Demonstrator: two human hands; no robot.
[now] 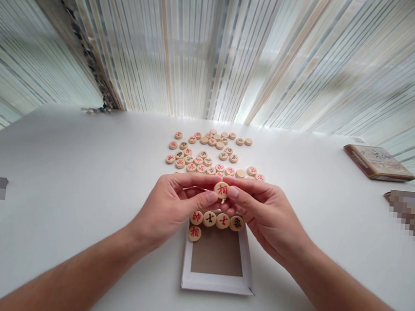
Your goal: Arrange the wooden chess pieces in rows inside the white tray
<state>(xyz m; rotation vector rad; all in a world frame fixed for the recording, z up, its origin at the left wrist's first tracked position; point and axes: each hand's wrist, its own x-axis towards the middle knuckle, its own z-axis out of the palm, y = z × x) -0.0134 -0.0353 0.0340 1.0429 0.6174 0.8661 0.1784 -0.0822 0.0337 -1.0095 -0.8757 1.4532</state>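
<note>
Between the fingertips of both hands is a round wooden Chinese chess piece [221,190] with a red character, its face turned toward me. My left hand [179,199] pinches its left edge, and my right hand [257,204] pinches its right edge. Just below the hands lies a shallow white box tray [217,283] with a brown bottom. A row of pieces, including one with a black character [209,219], lines its far end. Another red-character piece [194,233] sits beneath the row at the left. The fingers hide part of the tray's far edge.
Many loose chess pieces [202,161] are spread on the white table [81,172] beyond my hands, some face down. A flat printed box [381,162] lies at the far right. Striped string curtains [217,54] hang behind the table.
</note>
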